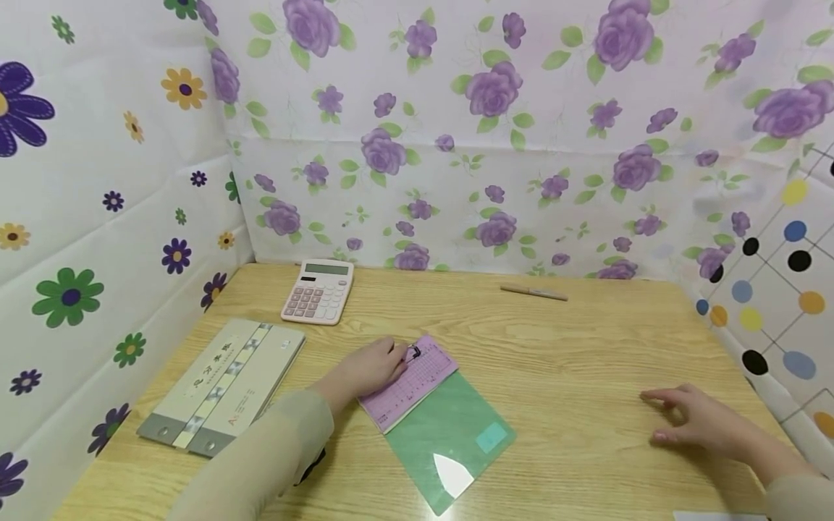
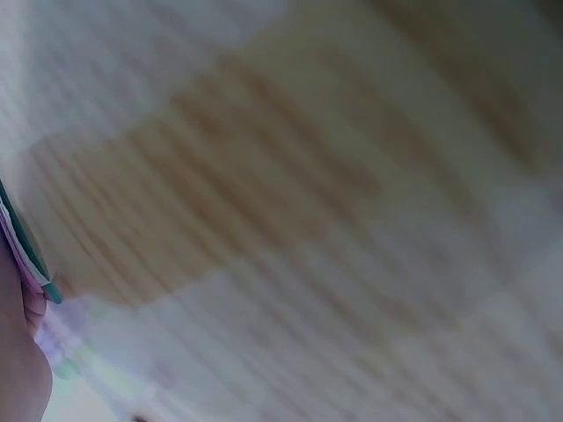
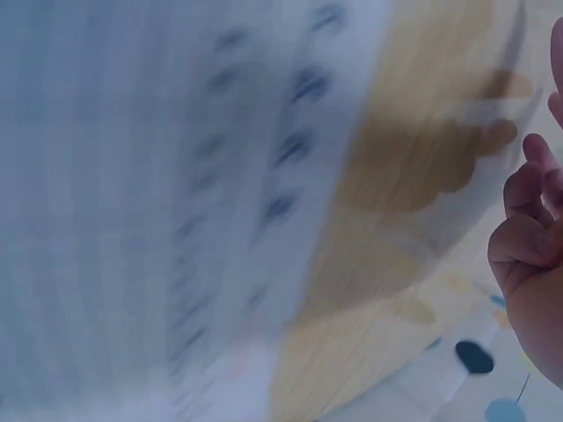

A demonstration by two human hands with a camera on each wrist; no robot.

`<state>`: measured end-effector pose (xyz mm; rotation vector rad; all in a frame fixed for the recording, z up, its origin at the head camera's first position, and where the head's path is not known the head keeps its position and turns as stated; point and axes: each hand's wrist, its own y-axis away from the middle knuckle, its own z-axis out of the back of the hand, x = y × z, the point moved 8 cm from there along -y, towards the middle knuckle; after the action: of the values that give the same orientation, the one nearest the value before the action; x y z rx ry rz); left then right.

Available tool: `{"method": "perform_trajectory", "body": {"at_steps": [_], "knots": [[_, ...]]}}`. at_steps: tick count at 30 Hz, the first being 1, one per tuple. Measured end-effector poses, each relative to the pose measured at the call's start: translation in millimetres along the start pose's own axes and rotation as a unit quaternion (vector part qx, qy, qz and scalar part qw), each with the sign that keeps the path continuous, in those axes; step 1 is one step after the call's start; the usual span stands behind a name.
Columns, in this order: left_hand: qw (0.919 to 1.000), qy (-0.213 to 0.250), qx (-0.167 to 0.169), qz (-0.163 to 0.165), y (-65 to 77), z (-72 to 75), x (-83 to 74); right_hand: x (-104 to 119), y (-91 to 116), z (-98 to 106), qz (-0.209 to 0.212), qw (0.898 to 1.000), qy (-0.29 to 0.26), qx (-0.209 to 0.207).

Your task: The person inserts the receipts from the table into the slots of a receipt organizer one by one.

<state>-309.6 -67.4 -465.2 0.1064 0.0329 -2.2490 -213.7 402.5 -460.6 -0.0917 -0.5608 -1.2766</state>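
Note:
My left hand (image 1: 368,369) grips a green see-through clipboard (image 1: 449,441) by its upper left side. A pink printed form pad (image 1: 417,376) lies across the upper part, by a small dark clip (image 1: 413,353). In the left wrist view, the edges of the green board (image 2: 54,290) and pink sheets show at my fingers (image 2: 35,308). On the other side, my right hand (image 1: 700,423) is over the table with thumb and fingers apart, holding nothing. The right wrist view shows its fingers (image 3: 528,202) loosely bent.
A beige ledger binder (image 1: 221,383) lies at the left, with a pink and white calculator (image 1: 318,293) behind it. A brown pen (image 1: 534,292) lies at the back. Blurred white paper with dark writing (image 3: 176,220) fills the right wrist view's left side. Flowered cloth (image 1: 456,181) encloses the table.

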Motion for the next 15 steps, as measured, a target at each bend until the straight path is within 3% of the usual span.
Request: {"method": "perform_trajectory", "body": {"at_steps": [9,15], "knots": [[0.9999,0.006,0.005,0.010,-0.4,-0.4,-0.3,-26.6,32.6,-2.4,-0.021,0.999,0.046,-0.009],[0.9999,0.004,0.007,0.008,-1.2,-1.8,0.9,-34.8,48.1,-9.3,0.009,0.998,0.055,-0.007]]}}
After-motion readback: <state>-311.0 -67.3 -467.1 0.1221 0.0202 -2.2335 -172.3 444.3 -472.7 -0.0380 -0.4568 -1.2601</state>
